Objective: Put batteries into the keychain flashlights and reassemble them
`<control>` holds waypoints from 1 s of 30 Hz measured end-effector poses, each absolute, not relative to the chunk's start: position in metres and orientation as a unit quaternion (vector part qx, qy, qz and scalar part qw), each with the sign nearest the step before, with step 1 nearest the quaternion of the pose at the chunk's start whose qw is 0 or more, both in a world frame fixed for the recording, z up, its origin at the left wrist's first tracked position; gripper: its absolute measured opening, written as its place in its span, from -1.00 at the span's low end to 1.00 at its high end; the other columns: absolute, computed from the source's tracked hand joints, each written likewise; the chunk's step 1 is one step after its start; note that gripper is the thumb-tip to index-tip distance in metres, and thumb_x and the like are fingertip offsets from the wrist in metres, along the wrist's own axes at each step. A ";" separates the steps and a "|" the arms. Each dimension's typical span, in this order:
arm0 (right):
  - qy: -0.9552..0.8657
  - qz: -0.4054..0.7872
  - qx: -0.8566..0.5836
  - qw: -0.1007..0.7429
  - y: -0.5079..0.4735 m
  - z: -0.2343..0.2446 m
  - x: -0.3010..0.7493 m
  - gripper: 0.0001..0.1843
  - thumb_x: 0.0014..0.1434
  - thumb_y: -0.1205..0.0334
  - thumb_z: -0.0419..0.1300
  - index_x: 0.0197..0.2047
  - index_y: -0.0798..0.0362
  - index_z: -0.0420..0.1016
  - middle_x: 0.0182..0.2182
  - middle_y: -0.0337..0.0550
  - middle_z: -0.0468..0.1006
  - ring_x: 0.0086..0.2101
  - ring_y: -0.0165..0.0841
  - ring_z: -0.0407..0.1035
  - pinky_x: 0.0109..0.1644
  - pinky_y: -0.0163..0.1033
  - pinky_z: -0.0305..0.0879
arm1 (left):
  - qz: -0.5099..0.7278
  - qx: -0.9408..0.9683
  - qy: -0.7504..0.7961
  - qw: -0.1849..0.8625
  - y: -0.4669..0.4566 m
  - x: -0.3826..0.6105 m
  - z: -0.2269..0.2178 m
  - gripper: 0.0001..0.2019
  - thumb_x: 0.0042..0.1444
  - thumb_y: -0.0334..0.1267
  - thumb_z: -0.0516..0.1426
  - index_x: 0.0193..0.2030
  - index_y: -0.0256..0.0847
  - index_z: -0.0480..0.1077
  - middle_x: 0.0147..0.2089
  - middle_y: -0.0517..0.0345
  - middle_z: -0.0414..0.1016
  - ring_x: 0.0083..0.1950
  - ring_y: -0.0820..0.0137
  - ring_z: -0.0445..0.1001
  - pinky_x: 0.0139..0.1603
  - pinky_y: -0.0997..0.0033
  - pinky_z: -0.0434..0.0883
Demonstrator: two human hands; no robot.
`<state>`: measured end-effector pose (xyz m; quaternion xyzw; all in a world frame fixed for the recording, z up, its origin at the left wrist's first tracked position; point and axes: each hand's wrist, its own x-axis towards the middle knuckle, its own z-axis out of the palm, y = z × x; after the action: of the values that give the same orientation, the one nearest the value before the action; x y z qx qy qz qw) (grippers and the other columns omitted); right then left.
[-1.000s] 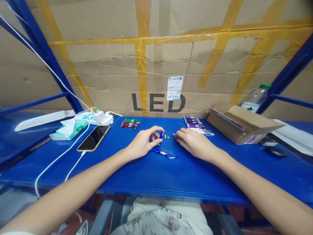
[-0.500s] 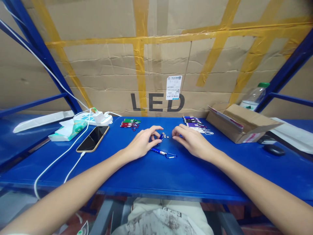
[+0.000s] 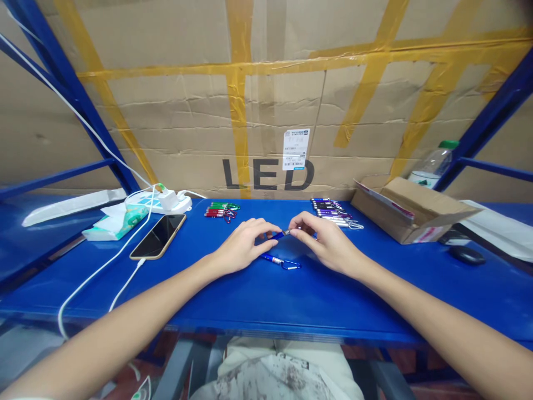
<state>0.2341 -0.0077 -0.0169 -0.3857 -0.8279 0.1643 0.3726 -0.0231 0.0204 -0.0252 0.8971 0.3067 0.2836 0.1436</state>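
My left hand [image 3: 245, 243] pinches a short blue flashlight tube [image 3: 276, 236] between thumb and fingers, its end pointing right. At that end, the thumb and fingertips of my right hand [image 3: 325, 239] are closed on tiny silvery button cells [image 3: 287, 232], mostly hidden by the fingers. Whether the cells are inside the tube's mouth or just at it, I cannot tell. Just below my hands lies another blue pen-shaped flashlight part [image 3: 273, 259] with a blue carabiner clip [image 3: 290, 266], its left end partly behind my left hand.
Green and red pen-shaped flashlights [image 3: 220, 210] lie behind my left hand; several more in mixed colours [image 3: 331, 212] lie back right. Left are a phone [image 3: 159, 236], tissue pack [image 3: 137, 219], power strip [image 3: 183, 203] and cables. An open carton [image 3: 412, 211] and a mouse [image 3: 467, 255] stand right.
My right hand has moved left to the end of the blue tube and closed there. The tube has tilted toward it. The loose button cells no longer show on the table.
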 end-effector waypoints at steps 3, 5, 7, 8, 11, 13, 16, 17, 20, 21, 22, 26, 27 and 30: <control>-0.828 0.166 -0.390 0.366 -0.009 -0.017 0.235 -0.89 0.50 0.17 0.16 -0.07 -0.03 0.49 -0.24 -0.19 0.59 -0.30 -0.28 0.42 -0.18 -0.18 0.29 | 0.287 0.897 0.304 0.144 0.020 -0.024 -0.026 -0.77 0.45 -0.22 0.23 0.19 -0.09 0.55 -0.06 0.12 0.56 -0.04 0.25 0.50 0.07 0.21 0.40; -0.829 0.168 -0.392 0.361 -0.009 -0.017 0.235 -0.88 0.50 0.16 0.16 -0.06 -0.03 0.49 -0.24 -0.19 0.57 -0.32 -0.30 0.39 -0.19 -0.19 0.28 | 0.289 0.897 0.303 0.145 0.021 -0.024 -0.026 -0.76 0.45 -0.21 0.23 0.19 -0.08 0.55 -0.05 0.11 0.55 -0.03 0.25 0.49 0.07 0.20 0.40; -0.830 0.167 -0.394 0.358 -0.009 -0.017 0.235 -0.88 0.50 0.15 0.16 -0.06 -0.03 0.49 -0.25 -0.20 0.56 -0.33 -0.30 0.37 -0.20 -0.19 0.28 | 0.291 0.896 0.301 0.146 0.021 -0.024 -0.027 -0.76 0.46 -0.21 0.22 0.20 -0.08 0.55 -0.05 0.10 0.54 -0.02 0.24 0.49 0.08 0.20 0.41; -0.830 0.166 -0.395 0.357 -0.009 -0.016 0.235 -0.87 0.50 0.14 0.16 -0.06 -0.03 0.49 -0.26 -0.21 0.56 -0.34 -0.31 0.36 -0.20 -0.19 0.27 | 0.294 0.896 0.300 0.146 0.021 -0.024 -0.027 -0.75 0.46 -0.20 0.22 0.21 -0.07 0.55 -0.05 0.10 0.54 -0.01 0.24 0.49 0.08 0.20 0.41; -0.830 0.166 -0.396 0.356 -0.009 -0.016 0.235 -0.88 0.49 0.14 0.17 -0.07 -0.03 0.49 -0.26 -0.21 0.56 -0.35 -0.31 0.36 -0.21 -0.20 0.27 | 0.298 0.895 0.297 0.147 0.021 -0.025 -0.027 -0.75 0.46 -0.20 0.21 0.21 -0.07 0.55 -0.06 0.09 0.52 -0.01 0.23 0.50 0.05 0.22 0.42; -0.830 0.169 -0.395 0.356 -0.009 -0.016 0.234 -0.88 0.49 0.14 0.17 -0.07 -0.03 0.50 -0.26 -0.22 0.56 -0.35 -0.32 0.36 -0.21 -0.20 0.27 | 0.300 0.894 0.298 0.148 0.021 -0.025 -0.027 -0.75 0.47 -0.19 0.20 0.21 -0.07 0.56 -0.06 0.09 0.52 -0.01 0.23 0.50 0.04 0.23 0.43; -0.829 0.176 -0.395 0.354 -0.010 -0.016 0.234 -0.87 0.49 0.14 0.17 -0.06 -0.03 0.50 -0.27 -0.23 0.55 -0.35 -0.32 0.36 -0.21 -0.20 0.27 | 0.300 0.893 0.300 0.150 0.021 -0.025 -0.027 -0.75 0.46 -0.19 0.20 0.21 -0.08 0.56 -0.05 0.08 0.52 -0.01 0.23 0.50 0.04 0.22 0.44; -0.829 0.178 -0.394 0.353 -0.010 -0.016 0.234 -0.87 0.49 0.14 0.17 -0.06 -0.03 0.50 -0.27 -0.23 0.55 -0.35 -0.32 0.36 -0.21 -0.20 0.27 | 0.301 0.893 0.300 0.151 0.021 -0.025 -0.027 -0.75 0.46 -0.20 0.20 0.20 -0.08 0.56 -0.04 0.08 0.52 -0.01 0.23 0.50 0.04 0.22 0.44; -0.831 0.176 -0.394 0.351 -0.010 -0.016 0.234 -0.87 0.50 0.14 0.17 -0.06 -0.03 0.49 -0.25 -0.22 0.56 -0.34 -0.32 0.36 -0.20 -0.20 0.27 | 0.303 0.893 0.298 0.151 0.021 -0.025 -0.027 -0.75 0.47 -0.19 0.20 0.20 -0.08 0.56 -0.03 0.07 0.53 0.00 0.22 0.51 0.05 0.21 0.45; -0.832 0.173 -0.394 0.350 -0.010 -0.016 0.234 -0.87 0.50 0.14 0.16 -0.06 -0.02 0.49 -0.24 -0.21 0.57 -0.34 -0.32 0.37 -0.20 -0.20 0.27 | 0.304 0.893 0.297 0.151 0.021 -0.025 -0.027 -0.75 0.47 -0.18 0.19 0.20 -0.08 0.56 -0.03 0.07 0.53 0.00 0.22 0.51 0.05 0.21 0.45; -0.833 0.169 -0.396 0.348 -0.010 -0.016 0.234 -0.87 0.50 0.14 0.16 -0.06 -0.02 0.49 -0.24 -0.21 0.57 -0.34 -0.32 0.37 -0.20 -0.20 0.27 | 0.304 0.892 0.297 0.151 0.021 -0.024 -0.027 -0.75 0.47 -0.18 0.19 0.20 -0.08 0.56 -0.03 0.06 0.53 0.00 0.22 0.51 0.05 0.20 0.46; -0.842 0.135 -0.399 0.338 -0.011 -0.016 0.234 -0.88 0.50 0.17 0.16 -0.08 -0.02 0.49 -0.22 -0.18 0.60 -0.29 -0.29 0.42 -0.16 -0.19 0.27 | 0.307 0.891 0.298 0.154 0.021 -0.024 -0.027 -0.76 0.47 -0.17 0.20 0.19 -0.08 0.57 -0.02 0.06 0.54 0.01 0.22 0.53 0.07 0.21 0.46; -0.845 0.125 -0.397 0.336 -0.011 -0.016 0.234 -0.88 0.51 0.17 0.15 -0.08 -0.02 0.49 -0.21 -0.16 0.60 -0.27 -0.27 0.43 -0.14 -0.18 0.28 | 0.307 0.890 0.298 0.155 0.021 -0.024 -0.027 -0.76 0.47 -0.18 0.20 0.19 -0.08 0.57 -0.01 0.06 0.55 0.01 0.22 0.53 0.07 0.21 0.45; -0.855 0.098 -0.390 0.327 -0.011 -0.016 0.234 -0.88 0.52 0.18 0.13 -0.07 -0.03 0.48 -0.18 -0.13 0.61 -0.22 -0.24 0.45 -0.10 -0.16 0.29 | 0.307 0.891 0.297 0.152 0.021 -0.024 -0.026 -0.77 0.47 -0.18 0.20 0.18 -0.09 0.57 -0.01 0.07 0.57 0.01 0.23 0.53 0.08 0.22 0.44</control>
<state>0.2345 -0.0109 -0.0164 -0.3896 -0.8552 0.0985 0.3273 -0.0239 0.0213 -0.0263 0.8913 0.2973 0.3066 0.1522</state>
